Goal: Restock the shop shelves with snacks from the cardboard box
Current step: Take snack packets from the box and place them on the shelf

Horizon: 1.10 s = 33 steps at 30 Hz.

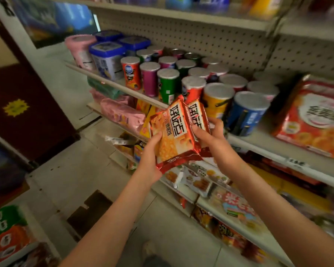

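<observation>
I hold two red-and-orange snack packs in front of the shelves. My left hand (152, 151) grips the lower left edge of the front snack pack (172, 132). Gripping the second snack pack (198, 114), which sits just behind and to the right of the first, is my right hand (210, 135). Both packs hover at the front edge of the middle shelf (258, 145), beside the yellow and blue chip cans (245, 112). The cardboard box is not in view.
Many upright chip cans (168, 81) and blue-lidded tubs (108, 58) fill the middle shelf. A large red biscuit pack (312, 120) lies at its right. Lower shelves hold pink packs (121, 114) and mixed snacks (237, 207). A tiled floor (81, 170) lies to the left.
</observation>
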Each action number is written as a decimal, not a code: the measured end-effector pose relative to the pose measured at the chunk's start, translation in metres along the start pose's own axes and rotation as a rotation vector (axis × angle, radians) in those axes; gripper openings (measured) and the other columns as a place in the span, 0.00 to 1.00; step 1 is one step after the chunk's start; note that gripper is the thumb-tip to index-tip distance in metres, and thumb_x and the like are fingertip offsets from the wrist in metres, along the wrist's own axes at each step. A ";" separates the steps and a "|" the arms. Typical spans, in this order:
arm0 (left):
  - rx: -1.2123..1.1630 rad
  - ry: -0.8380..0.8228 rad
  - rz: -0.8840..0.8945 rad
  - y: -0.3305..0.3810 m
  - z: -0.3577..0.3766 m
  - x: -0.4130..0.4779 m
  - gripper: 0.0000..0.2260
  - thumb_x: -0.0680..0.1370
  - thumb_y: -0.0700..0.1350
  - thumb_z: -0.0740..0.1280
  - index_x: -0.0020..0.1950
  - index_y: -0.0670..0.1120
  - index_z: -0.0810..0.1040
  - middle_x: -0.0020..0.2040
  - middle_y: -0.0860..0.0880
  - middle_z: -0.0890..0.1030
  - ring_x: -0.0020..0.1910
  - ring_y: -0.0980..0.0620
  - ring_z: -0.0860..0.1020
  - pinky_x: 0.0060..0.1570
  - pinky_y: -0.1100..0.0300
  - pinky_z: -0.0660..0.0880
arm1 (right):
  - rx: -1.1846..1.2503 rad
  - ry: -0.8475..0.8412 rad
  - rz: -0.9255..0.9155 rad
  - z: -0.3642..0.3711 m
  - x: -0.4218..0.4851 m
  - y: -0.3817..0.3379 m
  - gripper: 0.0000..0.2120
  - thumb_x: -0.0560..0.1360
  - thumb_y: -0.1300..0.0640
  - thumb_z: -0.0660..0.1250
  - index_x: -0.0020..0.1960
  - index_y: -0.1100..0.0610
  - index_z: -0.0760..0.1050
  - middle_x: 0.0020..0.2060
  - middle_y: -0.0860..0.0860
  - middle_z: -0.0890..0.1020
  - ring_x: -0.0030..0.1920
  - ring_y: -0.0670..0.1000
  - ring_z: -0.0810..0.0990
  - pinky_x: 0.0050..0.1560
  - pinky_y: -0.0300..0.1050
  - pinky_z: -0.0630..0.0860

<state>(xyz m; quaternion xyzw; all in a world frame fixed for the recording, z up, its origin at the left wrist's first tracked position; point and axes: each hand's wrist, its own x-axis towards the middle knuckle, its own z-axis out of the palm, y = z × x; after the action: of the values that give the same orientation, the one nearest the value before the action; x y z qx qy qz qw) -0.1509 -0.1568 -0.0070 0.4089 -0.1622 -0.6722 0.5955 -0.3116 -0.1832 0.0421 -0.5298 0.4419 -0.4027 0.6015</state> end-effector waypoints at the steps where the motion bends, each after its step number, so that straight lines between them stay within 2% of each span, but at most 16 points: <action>1: 0.006 -0.009 -0.021 -0.006 0.015 -0.007 0.17 0.79 0.53 0.61 0.62 0.46 0.77 0.58 0.42 0.81 0.59 0.40 0.78 0.62 0.44 0.72 | -0.009 0.006 -0.011 -0.013 -0.010 -0.006 0.24 0.76 0.53 0.66 0.66 0.51 0.57 0.51 0.46 0.78 0.38 0.40 0.83 0.33 0.32 0.77; 5: 0.044 -0.055 -0.042 -0.030 0.072 -0.026 0.18 0.79 0.53 0.62 0.64 0.46 0.77 0.57 0.42 0.82 0.58 0.41 0.79 0.62 0.44 0.73 | 0.027 0.031 -0.003 -0.065 -0.046 -0.024 0.26 0.75 0.50 0.66 0.70 0.50 0.60 0.55 0.50 0.81 0.48 0.49 0.84 0.46 0.43 0.80; 7: 0.066 -0.085 -0.040 -0.038 0.098 -0.032 0.17 0.78 0.53 0.62 0.63 0.46 0.78 0.55 0.43 0.83 0.54 0.43 0.81 0.56 0.47 0.76 | 0.011 0.037 -0.034 -0.085 -0.061 -0.034 0.24 0.74 0.49 0.67 0.67 0.47 0.63 0.52 0.45 0.82 0.48 0.46 0.84 0.46 0.39 0.80; 9: 0.078 -0.118 -0.055 -0.048 0.120 -0.035 0.16 0.78 0.52 0.63 0.62 0.47 0.78 0.54 0.43 0.83 0.53 0.43 0.82 0.51 0.49 0.78 | -0.025 0.067 -0.050 -0.102 -0.073 -0.043 0.28 0.69 0.45 0.68 0.66 0.45 0.63 0.49 0.41 0.82 0.46 0.42 0.83 0.43 0.34 0.79; 11: 0.089 -0.140 -0.097 -0.059 0.143 -0.036 0.16 0.77 0.52 0.64 0.61 0.48 0.78 0.53 0.43 0.84 0.53 0.43 0.82 0.51 0.49 0.78 | -0.093 0.120 -0.058 -0.121 -0.083 -0.052 0.34 0.64 0.40 0.69 0.67 0.45 0.63 0.55 0.43 0.80 0.51 0.44 0.82 0.50 0.39 0.79; 13: 0.100 -0.169 -0.143 -0.070 0.164 -0.035 0.16 0.77 0.53 0.64 0.61 0.48 0.78 0.53 0.43 0.84 0.52 0.42 0.82 0.51 0.49 0.78 | -0.192 0.191 -0.051 -0.141 -0.092 -0.058 0.34 0.64 0.38 0.71 0.66 0.42 0.62 0.57 0.43 0.78 0.53 0.44 0.81 0.54 0.41 0.77; 15: 0.106 -0.210 -0.194 -0.080 0.181 -0.035 0.15 0.77 0.53 0.64 0.59 0.47 0.78 0.51 0.43 0.84 0.50 0.43 0.82 0.48 0.51 0.78 | -0.215 0.227 -0.012 -0.161 -0.098 -0.063 0.34 0.66 0.40 0.71 0.67 0.43 0.62 0.54 0.41 0.79 0.49 0.43 0.82 0.48 0.37 0.77; 17: 0.132 -0.263 -0.249 -0.091 0.200 -0.034 0.14 0.77 0.54 0.65 0.58 0.47 0.78 0.49 0.43 0.85 0.49 0.44 0.83 0.45 0.52 0.78 | -0.213 0.261 0.042 -0.183 -0.105 -0.068 0.35 0.67 0.42 0.71 0.69 0.45 0.60 0.53 0.42 0.80 0.46 0.43 0.83 0.46 0.36 0.79; 22: 0.207 -0.351 -0.333 -0.117 0.241 -0.033 0.14 0.76 0.54 0.66 0.59 0.50 0.77 0.49 0.45 0.85 0.48 0.45 0.83 0.44 0.53 0.80 | -0.195 0.336 0.140 -0.233 -0.126 -0.079 0.39 0.60 0.41 0.72 0.67 0.47 0.62 0.51 0.46 0.83 0.46 0.48 0.85 0.45 0.43 0.79; 24: 0.227 -0.382 -0.381 -0.129 0.257 -0.036 0.14 0.76 0.54 0.67 0.60 0.51 0.77 0.50 0.45 0.85 0.50 0.45 0.83 0.48 0.50 0.80 | -0.173 0.375 0.167 -0.254 -0.136 -0.079 0.40 0.57 0.43 0.74 0.66 0.48 0.64 0.50 0.49 0.83 0.47 0.51 0.84 0.49 0.49 0.80; 26: 0.250 -0.397 -0.402 -0.142 0.267 -0.037 0.15 0.76 0.54 0.66 0.61 0.51 0.76 0.51 0.46 0.85 0.51 0.45 0.83 0.52 0.49 0.79 | -0.147 0.408 0.186 -0.271 -0.143 -0.079 0.37 0.58 0.47 0.74 0.64 0.49 0.65 0.50 0.52 0.83 0.46 0.53 0.84 0.50 0.52 0.80; 30: 0.321 -0.440 -0.398 -0.168 0.295 -0.040 0.12 0.78 0.55 0.64 0.58 0.52 0.77 0.50 0.47 0.85 0.50 0.47 0.83 0.49 0.50 0.79 | -0.098 0.468 0.199 -0.313 -0.158 -0.080 0.31 0.66 0.56 0.73 0.65 0.52 0.64 0.49 0.55 0.83 0.39 0.52 0.84 0.36 0.46 0.81; 33: 0.347 -0.454 -0.413 -0.184 0.320 -0.042 0.13 0.78 0.58 0.61 0.57 0.53 0.77 0.50 0.49 0.85 0.49 0.49 0.83 0.47 0.53 0.78 | -0.181 0.452 0.195 -0.347 -0.165 -0.087 0.34 0.62 0.52 0.75 0.65 0.52 0.64 0.50 0.58 0.82 0.43 0.56 0.84 0.41 0.49 0.82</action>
<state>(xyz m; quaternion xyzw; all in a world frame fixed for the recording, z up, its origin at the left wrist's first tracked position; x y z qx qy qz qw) -0.5136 -0.1599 0.0747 0.3684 -0.3161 -0.8146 0.3174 -0.6927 -0.1342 0.1291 -0.4331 0.6483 -0.4096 0.4737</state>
